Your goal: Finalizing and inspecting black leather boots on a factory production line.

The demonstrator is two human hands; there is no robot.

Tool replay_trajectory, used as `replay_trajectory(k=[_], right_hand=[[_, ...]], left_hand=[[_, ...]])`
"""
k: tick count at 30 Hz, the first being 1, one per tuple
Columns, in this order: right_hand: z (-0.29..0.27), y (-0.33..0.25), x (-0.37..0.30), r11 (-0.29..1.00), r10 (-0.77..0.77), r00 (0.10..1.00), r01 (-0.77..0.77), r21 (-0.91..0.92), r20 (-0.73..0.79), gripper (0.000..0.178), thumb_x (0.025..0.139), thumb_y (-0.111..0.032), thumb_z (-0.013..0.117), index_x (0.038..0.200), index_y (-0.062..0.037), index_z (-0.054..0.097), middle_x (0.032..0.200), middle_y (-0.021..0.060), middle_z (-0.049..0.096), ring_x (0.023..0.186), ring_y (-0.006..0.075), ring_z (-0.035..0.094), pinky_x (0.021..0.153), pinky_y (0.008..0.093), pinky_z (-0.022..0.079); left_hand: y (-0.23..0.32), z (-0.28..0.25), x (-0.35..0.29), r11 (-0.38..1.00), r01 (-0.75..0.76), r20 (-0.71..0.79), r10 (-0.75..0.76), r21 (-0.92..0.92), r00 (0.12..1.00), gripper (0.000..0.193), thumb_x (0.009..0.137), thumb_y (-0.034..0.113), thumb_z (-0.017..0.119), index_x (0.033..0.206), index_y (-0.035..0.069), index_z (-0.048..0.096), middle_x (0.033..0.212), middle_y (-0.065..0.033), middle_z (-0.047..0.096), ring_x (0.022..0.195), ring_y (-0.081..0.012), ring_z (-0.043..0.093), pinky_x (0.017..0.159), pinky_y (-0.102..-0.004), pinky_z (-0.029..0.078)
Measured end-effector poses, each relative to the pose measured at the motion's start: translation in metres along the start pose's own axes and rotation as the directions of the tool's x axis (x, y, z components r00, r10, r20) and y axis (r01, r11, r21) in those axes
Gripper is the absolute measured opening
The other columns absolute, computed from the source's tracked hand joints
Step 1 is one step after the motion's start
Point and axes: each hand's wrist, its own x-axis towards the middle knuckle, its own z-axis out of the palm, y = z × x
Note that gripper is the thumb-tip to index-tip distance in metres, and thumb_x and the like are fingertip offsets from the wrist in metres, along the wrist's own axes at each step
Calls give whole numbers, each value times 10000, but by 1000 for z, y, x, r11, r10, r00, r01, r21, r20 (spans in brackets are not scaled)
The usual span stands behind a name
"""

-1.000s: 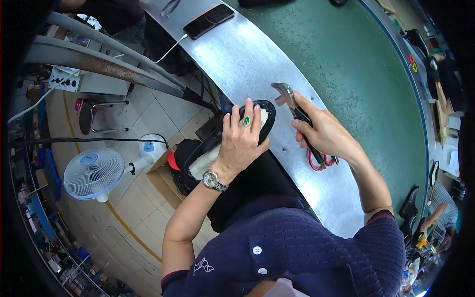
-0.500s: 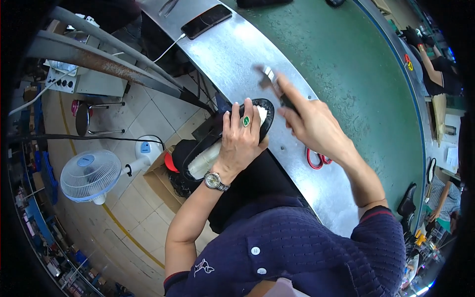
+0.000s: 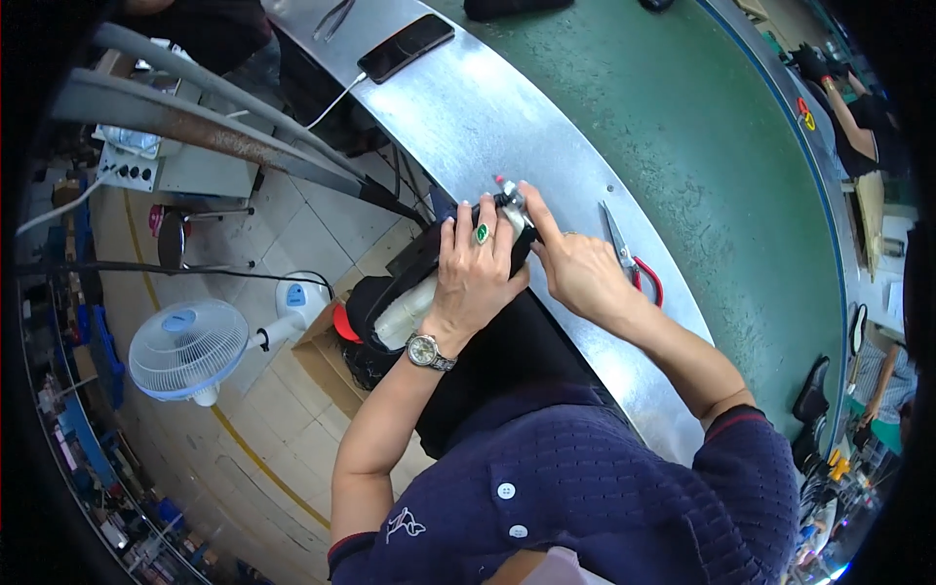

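A black shoe upper (image 3: pixel 395 289) lies bottom up over my lap at the bench edge, its pale inner sole (image 3: pixel 405 314) showing. My left hand (image 3: pixel 475 278) is laid across it, fingers closed over the sole and far rim, with a green-stone ring and a wristwatch. At the shoe's upper right end, my right hand (image 3: pixel 585 273) grips a hammer-like tool (image 3: pixel 510 192) with a metal head and a small red spot. The tool's head is at the shoe's end; its handle is mostly hidden by my fingers. Red-handled scissors (image 3: pixel 645 278) lie beside my right hand.
The metal bench (image 3: pixel 487 97) borders a green surface (image 3: pixel 741 214). A phone (image 3: pixel 407 47) on a white cable lies at its far end, near tweezers (image 3: pixel 333 18). To the left are a fan (image 3: pixel 190 349), metal bars (image 3: pixel 224 127) and a cardboard box (image 3: pixel 330 366). Other people work at far right.
My right hand has come down and left, bringing the tool's head from above the bench to the shoe's end. The scissors' blades now show. My left hand stays on the shoe.
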Motion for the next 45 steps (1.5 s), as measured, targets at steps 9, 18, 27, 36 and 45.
replay_trajectory(k=[9,18,27,36,45], right_hand=[[-18,-2,3,980,-39,995,56,189,-94,674,895,-152,577,1490,-173,260,685,224,635,650,434,624,634,509,484],[-63,-3,-1,866,25,994,31,498,-104,584,909,-199,587,1437,-96,361,625,158,632,601,319,654,617,402,506],[-41,7,-17,722,-113,935,-155,675,336,621,920,-134,591,1469,-47,314,1020,139,632,808,181,639,788,349,504],[-32,-15,-5,860,-193,874,-68,506,446,621,948,-186,558,1476,-49,261,1024,235,644,930,304,655,858,404,487],[-67,-60,31,987,-67,726,-53,153,684,621,924,-148,557,1467,-68,268,993,262,653,901,401,645,812,453,499]], left_hand=[[3,-3,2,979,86,-10,-90,-186,996,737,607,229,838,1180,-63,478,1264,-253,490,1183,-433,489,972,-512,411],[-4,-25,-2,894,273,7,-290,-354,957,814,659,258,847,1285,-58,433,1283,-224,478,1158,-387,506,963,-410,444],[-58,-52,-13,723,459,274,-369,-517,888,394,807,276,738,1069,-12,681,1076,-174,670,958,-318,644,873,-365,497],[-41,-35,-12,892,420,39,-420,-165,907,244,928,189,577,776,-1,568,829,-135,661,735,-341,640,615,-445,501],[4,-39,-51,878,439,93,-430,-189,898,1122,643,170,851,1479,-73,143,1328,-239,489,1263,-379,432,1097,-439,302]])
